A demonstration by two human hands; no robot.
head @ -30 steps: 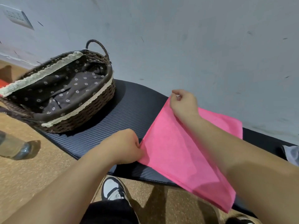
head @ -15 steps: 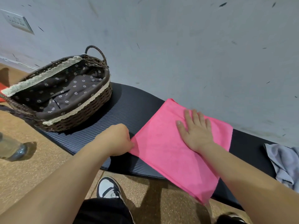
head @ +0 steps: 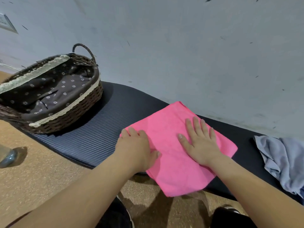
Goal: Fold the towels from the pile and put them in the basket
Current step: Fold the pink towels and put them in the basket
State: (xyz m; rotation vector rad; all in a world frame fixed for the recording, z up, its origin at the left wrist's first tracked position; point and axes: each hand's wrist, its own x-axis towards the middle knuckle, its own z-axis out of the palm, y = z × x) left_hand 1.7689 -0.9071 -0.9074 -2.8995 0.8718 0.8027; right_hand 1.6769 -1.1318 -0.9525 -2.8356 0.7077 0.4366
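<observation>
Pink towel (head: 174, 145): lay folded on the dark mat (head: 105, 116), its near corner hanging off the mat's near edge over the speckled floor (head: 41, 168).

Just changed: half a second before, the left hand was a fist pinching the towel's left edge; a second before, both hands held the cloth lifted at its corners. Now the cloth was down and doubled, a smaller and thicker rectangle.

Left hand (head: 136, 145): fingers loosely curled, knuckles up, resting on the towel's left corner; gripping nothing that I could see.

Right hand (head: 199, 143): palm down on the middle of the towel, fingers spread and straight, pressing flat (it had been flat like this half a second earlier too, only farther up the cloth).

Meaning for the task: my judgement was that one fold had been made and was being smoothed; another fold may follow, or the towel may go straight to the basket.

Basket (head: 65, 116): wicker, with a flowered lining, at the far left of the mat, well apart from the towel; no towel visible inside.

Pile: a crumpled grey-blue cloth (head: 283, 162) at the right edge, on the mat, not touching the pink one (part of it ran out of view).

Progress: early, I judged; nothing basketed yet.
</observation>
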